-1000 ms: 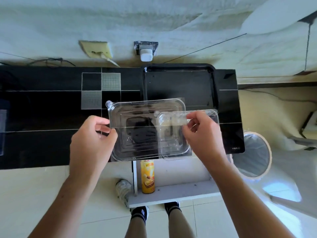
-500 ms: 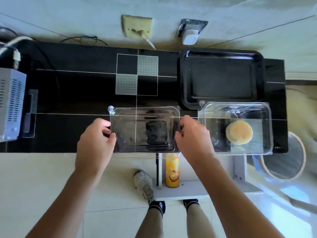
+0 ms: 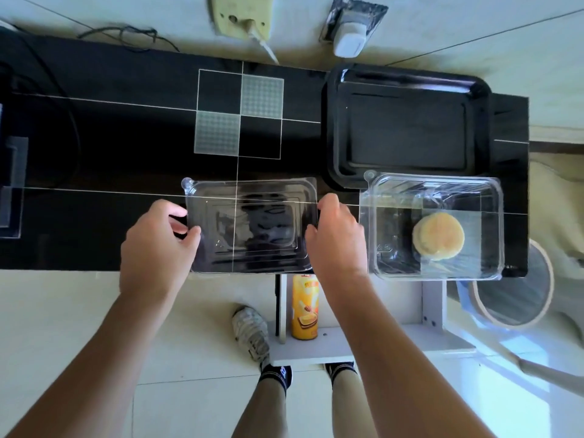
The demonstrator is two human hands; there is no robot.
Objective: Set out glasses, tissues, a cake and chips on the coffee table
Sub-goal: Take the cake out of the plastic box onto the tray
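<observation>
Layout around the tray point(image 3: 407, 80)
Container point(image 3: 474, 191) with cake point(image 3: 438, 236) lies before the tray; lid point(image 3: 249, 229) lies left of the container.

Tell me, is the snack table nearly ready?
Not nearly. Done: the cake sits in its open clear box on the black table. In hand: the left hand and right hand grip the ends of the clear lid low over the table's front edge. Left: the chips can stands on a shelf below; no glasses or tissues are in view.
</observation>
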